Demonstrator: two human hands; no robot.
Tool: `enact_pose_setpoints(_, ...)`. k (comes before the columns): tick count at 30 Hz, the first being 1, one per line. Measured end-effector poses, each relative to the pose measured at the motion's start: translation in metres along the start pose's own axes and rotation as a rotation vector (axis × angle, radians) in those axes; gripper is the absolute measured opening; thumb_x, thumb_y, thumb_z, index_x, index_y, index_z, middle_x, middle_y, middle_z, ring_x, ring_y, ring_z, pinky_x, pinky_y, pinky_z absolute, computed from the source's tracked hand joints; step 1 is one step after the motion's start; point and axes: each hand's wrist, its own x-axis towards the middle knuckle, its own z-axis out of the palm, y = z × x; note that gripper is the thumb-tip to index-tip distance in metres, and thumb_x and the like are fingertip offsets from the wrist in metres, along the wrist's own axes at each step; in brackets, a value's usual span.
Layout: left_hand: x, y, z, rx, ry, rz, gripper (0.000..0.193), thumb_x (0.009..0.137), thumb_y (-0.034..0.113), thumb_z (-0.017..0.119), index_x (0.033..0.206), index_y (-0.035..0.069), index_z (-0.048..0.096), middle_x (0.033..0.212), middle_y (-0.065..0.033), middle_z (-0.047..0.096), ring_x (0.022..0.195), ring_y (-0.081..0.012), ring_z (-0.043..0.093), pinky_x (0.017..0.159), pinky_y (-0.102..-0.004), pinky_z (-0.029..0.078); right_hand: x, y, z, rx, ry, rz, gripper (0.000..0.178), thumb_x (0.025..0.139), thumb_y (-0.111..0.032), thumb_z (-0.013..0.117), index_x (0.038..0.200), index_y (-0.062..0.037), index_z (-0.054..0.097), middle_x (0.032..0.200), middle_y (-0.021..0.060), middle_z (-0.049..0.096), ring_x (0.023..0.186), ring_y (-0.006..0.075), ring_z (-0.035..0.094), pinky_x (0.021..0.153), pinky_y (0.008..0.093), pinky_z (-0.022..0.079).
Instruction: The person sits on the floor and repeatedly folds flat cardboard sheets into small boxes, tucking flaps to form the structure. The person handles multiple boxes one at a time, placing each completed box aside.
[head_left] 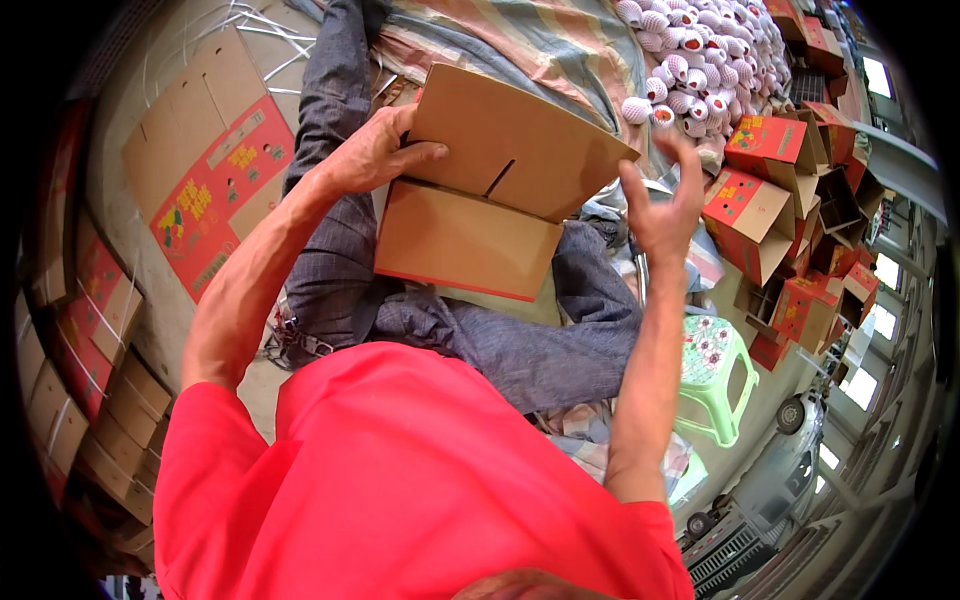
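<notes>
In front of my lap is a brown cardboard box (470,235), part folded, with a slit in its upper panel and a red strip along its lower edge. My left hand (385,150) grips the box's upper left edge, thumb across the near face and fingers behind the board. At the opposite top corner, my right hand (660,200) has its fingers apart, slightly smeared by motion. Its thumb lies close to that corner; whether it touches I cannot tell. Behind the panel, the box's far side is hidden.
A flat red and brown carton (215,170) lies on the floor at left, with stacked flat cartons (100,340) below it. Net-wrapped fruit (700,60) is heaped on a striped sheet (530,40). Opened red boxes (760,210), a green stool (715,375) and a vehicle (770,480) stand at right.
</notes>
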Motion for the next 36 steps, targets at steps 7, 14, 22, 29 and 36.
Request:
enact_pose_setpoints(7,-0.007,0.006,0.002,0.017,0.009,-0.024,0.035,0.097,0.013,0.075,0.128,-0.001,0.067,0.113,-0.0177,0.075,0.103,-0.0259,0.071,0.093,-0.0387,0.055,0.061,-0.007,0.031,-0.022,-0.822,0.106,0.059,0.086,-0.026,0.087,0.136,-0.0008,0.067,0.124,0.0126,0.076,0.113,0.0218,0.071,0.103,0.0362,0.053)
enact_pose_setpoints(14,-0.019,0.036,0.009,0.191,0.250,-0.114,0.045,0.091,0.015,0.081,0.130,0.002,0.063,0.109,-0.0182,0.073,0.102,-0.0300,0.070,0.091,-0.0379,0.055,0.031,-0.027,0.011,0.200,-0.815,0.220,0.048,0.088,-0.022,0.085,0.130,-0.0030,0.071,0.114,0.0183,0.078,0.100,0.0298,0.076,0.092,0.0395,0.057)
enact_pose_setpoints(22,0.066,0.109,-0.003,0.724,-0.321,0.398,0.062,0.079,0.022,0.083,0.136,0.007,0.065,0.128,-0.0164,0.070,0.118,-0.0388,0.066,0.097,-0.0502,0.054,0.006,-0.048,-0.005,0.162,-0.717,0.174,0.049,0.087,-0.022,0.086,0.129,-0.0023,0.071,0.113,0.0212,0.077,0.102,0.0351,0.075,0.090,0.0406,0.057)
enact_pose_setpoints(29,0.067,0.109,0.034,0.863,-0.589,0.213,0.057,0.080,0.028,0.082,0.131,0.006,0.070,0.112,-0.0192,0.076,0.108,-0.0374,0.072,0.089,-0.0492,0.057,-0.040,-0.047,-0.007,0.048,-0.544,0.151,0.055,0.084,-0.025,0.089,0.128,0.0005,0.071,0.119,0.0215,0.076,0.110,0.0389,0.073,0.095,0.0420,0.057)
enact_pose_setpoints(36,0.028,0.106,0.046,0.989,-0.490,0.264,0.055,0.085,0.025,0.075,0.137,0.010,0.063,0.113,-0.0089,0.074,0.106,-0.0293,0.072,0.088,-0.0412,0.059,-0.066,-0.067,-0.003,-0.062,-0.436,0.050,0.053,0.080,-0.021,0.090,0.125,-0.0009,0.070,0.126,0.0196,0.074,0.114,0.0387,0.071,0.097,0.0451,0.057)
